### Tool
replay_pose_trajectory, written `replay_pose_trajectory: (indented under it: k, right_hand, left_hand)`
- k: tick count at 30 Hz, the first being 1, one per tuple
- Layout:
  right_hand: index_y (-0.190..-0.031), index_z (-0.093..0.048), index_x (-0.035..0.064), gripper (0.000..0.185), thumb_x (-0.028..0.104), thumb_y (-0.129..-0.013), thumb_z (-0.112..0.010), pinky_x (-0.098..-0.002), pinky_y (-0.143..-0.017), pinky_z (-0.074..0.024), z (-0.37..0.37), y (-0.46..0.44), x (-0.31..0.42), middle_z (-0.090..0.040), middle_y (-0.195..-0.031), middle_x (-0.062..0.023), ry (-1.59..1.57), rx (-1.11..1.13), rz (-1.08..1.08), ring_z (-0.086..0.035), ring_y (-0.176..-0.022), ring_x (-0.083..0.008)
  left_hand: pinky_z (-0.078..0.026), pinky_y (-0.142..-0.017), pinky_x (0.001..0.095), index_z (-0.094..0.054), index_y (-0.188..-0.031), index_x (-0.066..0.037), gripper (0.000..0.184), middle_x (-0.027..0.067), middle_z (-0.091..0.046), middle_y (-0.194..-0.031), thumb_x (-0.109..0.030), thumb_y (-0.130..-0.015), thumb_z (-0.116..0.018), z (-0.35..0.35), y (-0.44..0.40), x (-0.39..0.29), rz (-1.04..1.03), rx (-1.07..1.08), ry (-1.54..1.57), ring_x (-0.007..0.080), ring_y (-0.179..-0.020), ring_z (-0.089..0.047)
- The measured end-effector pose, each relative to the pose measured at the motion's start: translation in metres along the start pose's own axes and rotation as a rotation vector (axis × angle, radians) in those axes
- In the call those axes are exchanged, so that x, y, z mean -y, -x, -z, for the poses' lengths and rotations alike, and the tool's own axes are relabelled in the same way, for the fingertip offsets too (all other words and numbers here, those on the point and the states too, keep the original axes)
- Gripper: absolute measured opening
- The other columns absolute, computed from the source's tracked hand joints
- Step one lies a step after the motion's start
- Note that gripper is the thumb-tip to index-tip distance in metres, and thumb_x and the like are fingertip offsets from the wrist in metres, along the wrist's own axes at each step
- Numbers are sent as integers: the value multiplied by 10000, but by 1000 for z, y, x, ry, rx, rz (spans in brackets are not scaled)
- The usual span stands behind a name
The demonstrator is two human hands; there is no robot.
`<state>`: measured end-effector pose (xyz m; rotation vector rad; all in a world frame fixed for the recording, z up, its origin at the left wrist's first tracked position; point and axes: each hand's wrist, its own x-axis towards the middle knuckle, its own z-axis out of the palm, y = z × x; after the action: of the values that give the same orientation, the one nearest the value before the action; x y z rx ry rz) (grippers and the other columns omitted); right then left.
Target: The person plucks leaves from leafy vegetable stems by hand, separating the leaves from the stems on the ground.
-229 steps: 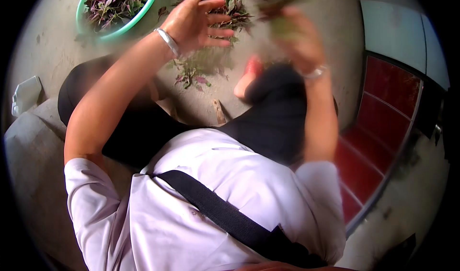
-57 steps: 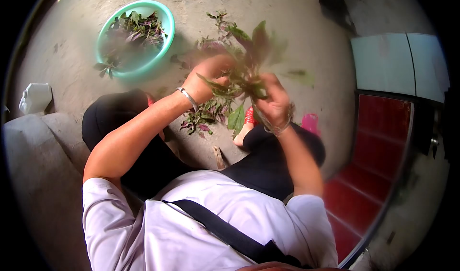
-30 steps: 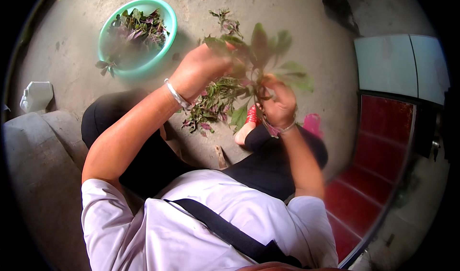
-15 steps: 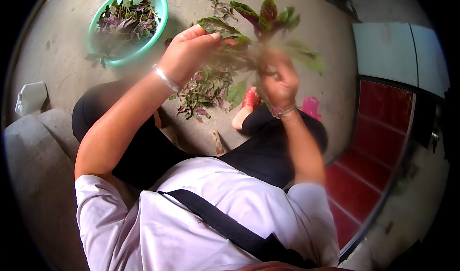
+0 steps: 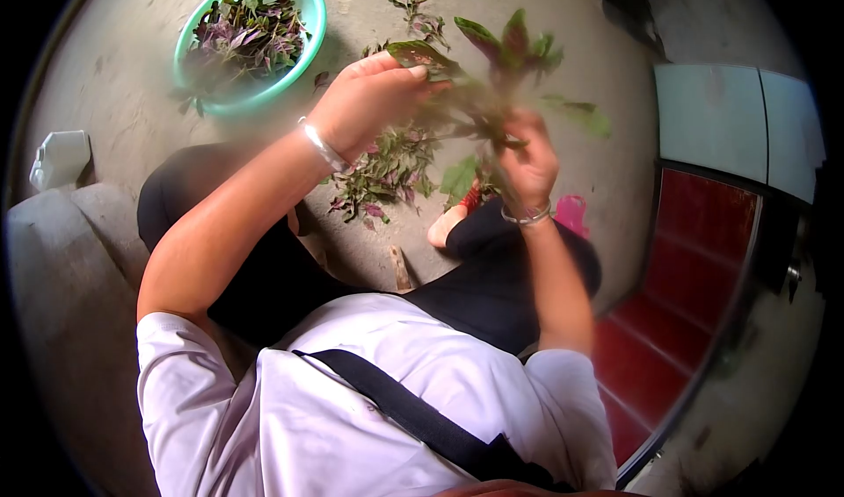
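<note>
In the head view, a leafy amaranth stalk (image 5: 492,119) with green and dark red leaves is held up in front of me, partly blurred. My right hand (image 5: 530,161) is closed around its stem. On the other side, my left hand (image 5: 374,97) pinches a green leaf (image 5: 420,55) of the same stalk between thumb and fingers. Some fingertips of the left hand are hidden by leaves and blur. Below the hands, a pile of loose green and purple leaves (image 5: 387,176) lies on the floor.
A turquoise basin (image 5: 317,31) holding purple-green leafy stems stands at the upper left. More stems (image 5: 420,21) lie on the concrete floor (image 5: 360,255). A white plastic container (image 5: 60,159) sits at far left, a pink object (image 5: 571,214) by my knee. Red tiles (image 5: 699,260) border the right.
The view has shifted slightly, so the basin and floor sit a little further right. Both hands keep their grip on the stalk and leaf, with only a small movement.
</note>
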<state>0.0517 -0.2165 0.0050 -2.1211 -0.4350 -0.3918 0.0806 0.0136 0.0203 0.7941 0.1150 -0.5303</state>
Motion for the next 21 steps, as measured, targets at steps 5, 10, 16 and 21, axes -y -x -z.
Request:
replay_pose_trajectory:
  k: [5,10,16,21]
  right_hand:
    - [-851,-604,-10,218,-43,-644,-541,-299,-731,-459,0,-1,6,-610,-891,-137,90,29,86,-593,-784,-256]
    - [-844,-584,-25,182,-67,-667,-585,-291,-792,-436,-3,3,21,-610,-909,-111,49,111,-92,-580,-866,-212]
    - [-838,-588,-32,165,-59,-675,-593,-280,-741,-450,-3,3,10,-605,-919,-115,83,122,39,-578,-855,-212]
    - [-822,-598,-5,198,-72,-637,-583,-316,-724,-469,2,-5,21,-612,-863,-133,116,173,76,-597,-808,-265]
  left_hand:
    - [-427,-776,252,-515,-1048,-38,213,56,-606,-966,-113,-849,-528,6,-6,6,-49,46,-51,98,-868,-546]
    - [-409,-765,226,-544,-1013,-24,188,38,-595,-854,-97,-839,-546,8,-7,6,-31,76,-78,86,-773,-521]
    - [-420,-708,209,-559,-964,-1,160,18,-579,-832,-75,-823,-573,1,-6,3,-39,46,-199,82,-728,-513]
    - [-441,-690,263,-512,-976,3,180,31,-582,-831,-48,-813,-569,0,-7,0,-399,-2,-903,155,-727,-541]
